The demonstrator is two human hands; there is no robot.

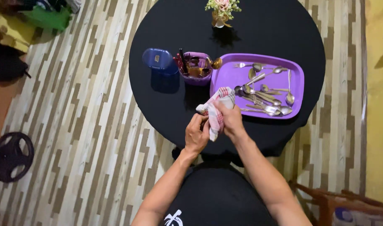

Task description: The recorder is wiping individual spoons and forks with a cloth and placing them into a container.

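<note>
Both hands meet over the near edge of a round black table (262, 29). My right hand (229, 118) grips a red-and-white checked cloth (217, 106) bunched around something I cannot make out. My left hand (196, 134) closes on the lower end of the same cloth. Just beyond lies a purple tray (298, 71) strewn with several metal spoons (264, 94). A purple holder (196, 69) with cutlery standing in it sits to the tray's left.
A blue translucent container (158, 60) stands left of the holder. A small vase of flowers (222, 11) sits at the table's far side. A black weight plate (9, 155) lies on the striped floor at left. A wooden piece of furniture (325, 199) is at lower right.
</note>
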